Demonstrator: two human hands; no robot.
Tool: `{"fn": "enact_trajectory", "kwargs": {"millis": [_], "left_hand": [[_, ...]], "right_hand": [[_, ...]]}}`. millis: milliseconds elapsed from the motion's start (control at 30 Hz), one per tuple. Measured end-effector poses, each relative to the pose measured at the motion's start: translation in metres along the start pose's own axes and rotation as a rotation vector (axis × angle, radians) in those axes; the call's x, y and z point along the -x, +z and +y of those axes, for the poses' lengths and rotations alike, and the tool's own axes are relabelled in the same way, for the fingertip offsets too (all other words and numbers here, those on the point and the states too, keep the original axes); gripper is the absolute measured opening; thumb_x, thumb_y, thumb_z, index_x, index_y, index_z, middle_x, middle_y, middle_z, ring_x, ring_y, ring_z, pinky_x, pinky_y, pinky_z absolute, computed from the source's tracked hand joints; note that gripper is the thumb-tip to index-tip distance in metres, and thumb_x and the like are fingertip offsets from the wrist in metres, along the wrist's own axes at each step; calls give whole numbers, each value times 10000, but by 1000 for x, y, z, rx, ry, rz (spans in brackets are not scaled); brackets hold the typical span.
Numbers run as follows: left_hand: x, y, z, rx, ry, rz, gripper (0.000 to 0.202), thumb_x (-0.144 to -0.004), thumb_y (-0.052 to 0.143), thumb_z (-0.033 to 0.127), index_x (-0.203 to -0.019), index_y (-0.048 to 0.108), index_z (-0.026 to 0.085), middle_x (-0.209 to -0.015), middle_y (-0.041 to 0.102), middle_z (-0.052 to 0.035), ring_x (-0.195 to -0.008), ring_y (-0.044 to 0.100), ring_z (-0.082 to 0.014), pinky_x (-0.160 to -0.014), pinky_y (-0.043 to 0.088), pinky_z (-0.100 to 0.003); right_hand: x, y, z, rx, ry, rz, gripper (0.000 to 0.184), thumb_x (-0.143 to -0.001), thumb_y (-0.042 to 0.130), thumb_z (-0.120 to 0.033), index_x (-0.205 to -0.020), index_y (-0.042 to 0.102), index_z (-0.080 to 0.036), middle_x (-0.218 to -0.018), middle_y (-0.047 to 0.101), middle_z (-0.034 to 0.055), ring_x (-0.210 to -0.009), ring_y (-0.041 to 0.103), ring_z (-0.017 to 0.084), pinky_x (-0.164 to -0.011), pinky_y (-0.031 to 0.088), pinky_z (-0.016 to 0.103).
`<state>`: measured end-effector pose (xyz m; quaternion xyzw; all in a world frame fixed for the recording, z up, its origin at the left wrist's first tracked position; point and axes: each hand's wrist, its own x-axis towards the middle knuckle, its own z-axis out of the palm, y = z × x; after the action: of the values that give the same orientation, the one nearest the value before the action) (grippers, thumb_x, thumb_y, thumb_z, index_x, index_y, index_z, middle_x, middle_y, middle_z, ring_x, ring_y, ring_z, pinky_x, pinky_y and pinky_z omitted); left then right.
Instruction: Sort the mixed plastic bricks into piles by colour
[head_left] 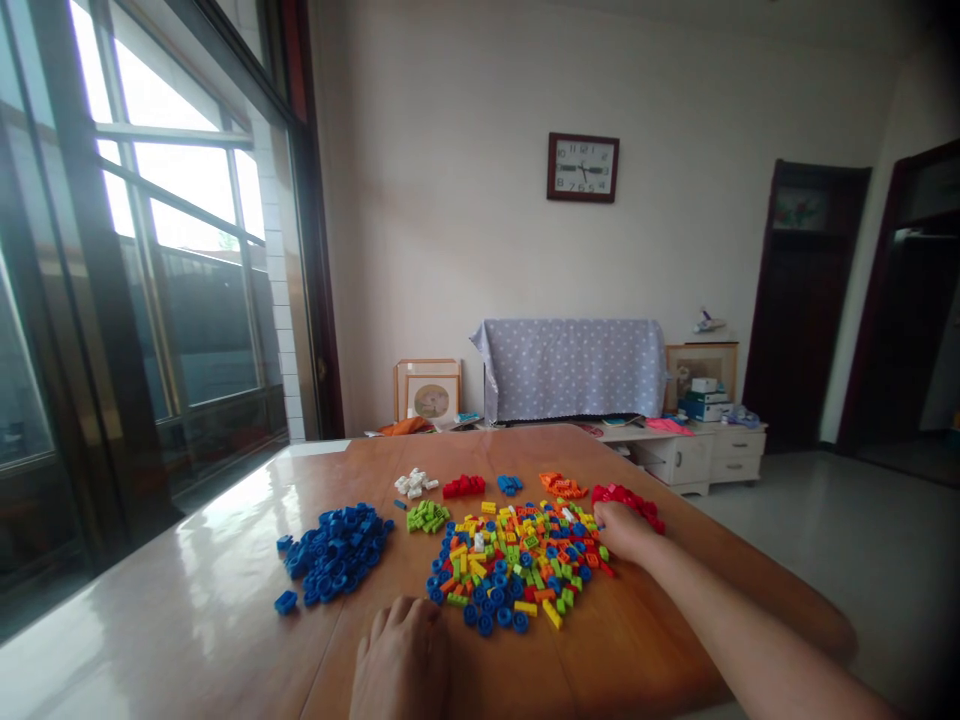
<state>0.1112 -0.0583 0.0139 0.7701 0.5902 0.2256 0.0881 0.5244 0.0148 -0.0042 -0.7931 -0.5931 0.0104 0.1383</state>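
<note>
A mixed heap of toy building bricks [517, 560] is spread over the middle of the wooden table [637, 640]. The right hand [621, 530] is held at the heap's right side, beside a red pile [634, 499] near the table's right edge; its fingers are curled, but whether a brick is pinched cannot be told. The left hand [405, 645] is laid before the heap, fingers bent, its grip hidden. A blue pile [337, 555] is set toward the left edge.

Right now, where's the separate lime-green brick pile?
Head view, slightly left of centre: the lime-green pile sits on the table just nearer than the white pile, big blue pile to its left, mixed heap right.
</note>
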Motion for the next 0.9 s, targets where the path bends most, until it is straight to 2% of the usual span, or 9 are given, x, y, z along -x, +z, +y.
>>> {"fn": "enact_trajectory", "kwargs": {"millis": [167, 233, 300, 433, 567, 667, 767, 900], "left_hand": [[2, -2, 2, 17, -3, 3, 326, -957, 379, 341, -974, 695, 262, -1112, 658, -61, -1058, 560, -235, -883, 385, -343], [2, 1, 0, 26, 5, 34, 319, -958, 386, 344, -964, 694, 260, -1093, 660, -60, -1045, 563, -230, -874, 383, -338], [2, 4, -2, 42, 12, 73, 297, -953, 407, 346, -960, 692, 261, -1074, 663, -56, -1037, 564, -226, -871, 382, -332], [7, 8, -2, 94, 37, 143, 271, -951, 437, 362, -934, 688, 261, -1025, 669, -49, -1019, 570, -222, -888, 389, -326], [14, 7, 0, 139, 92, 210, 267, -957, 439, 356, -937, 682, 247, -970, 670, -57, -958, 595, -214, -858, 418, -315], [20, 7, 0, 176, 157, 244, 224, -941, 471, 339, -971, 676, 256, -964, 676, -58, -953, 610, -217, -826, 441, -311], [24, 6, -1, 218, 188, 259, 184, -906, 514, 302, -990, 671, 257, -967, 682, -63, -944, 620, -222, -816, 461, -320], [26, 5, -1, 287, 201, 253, 174, -880, 537, 276, -989, 670, 253, -952, 692, -60, -919, 629, -214, -817, 478, -325]], "right_hand": [[4, -1, 0, -47, 20, 116, 69, -747, 594, -126, -728, 570, -188, -735, 598, 22, -680, 487, 147, -601, 228, 271], [8, -3, -7, -85, 6, 177, 39, -766, 572, -162, -751, 565, -197, -758, 613, 20, -700, 503, 152, -606, 257, 265], [16, -4, -22, -217, -47, 242, 6, -774, 564, -207, -770, 568, -205, -762, 626, 14, -714, 529, 158, -621, 310, 257], [55, 3, -78, -698, -175, 272, 97, -778, 577, -301, -818, 599, -215, -761, 646, 9, -716, 580, 177, -656, 421, 266], [111, 23, -149, -1053, -244, 121, 176, -797, 610, -378, -860, 623, -215, -767, 642, 3, -692, 581, 176, -634, 457, 271], [142, 38, -193, -1197, -243, 43, 184, -803, 637, -397, -851, 623, -220, -756, 632, 1, -675, 571, 177, -631, 472, 279], [158, 45, -223, -1310, -264, -17, 191, -815, 653, -406, -848, 617, -221, -787, 645, 14, -738, 596, 195, -680, 496, 295], [164, 46, -240, -1443, -220, -57, 222, -824, 660, -428, -875, 604, -219, -824, 668, 26, -775, 624, 210, -693, 507, 305]]}}
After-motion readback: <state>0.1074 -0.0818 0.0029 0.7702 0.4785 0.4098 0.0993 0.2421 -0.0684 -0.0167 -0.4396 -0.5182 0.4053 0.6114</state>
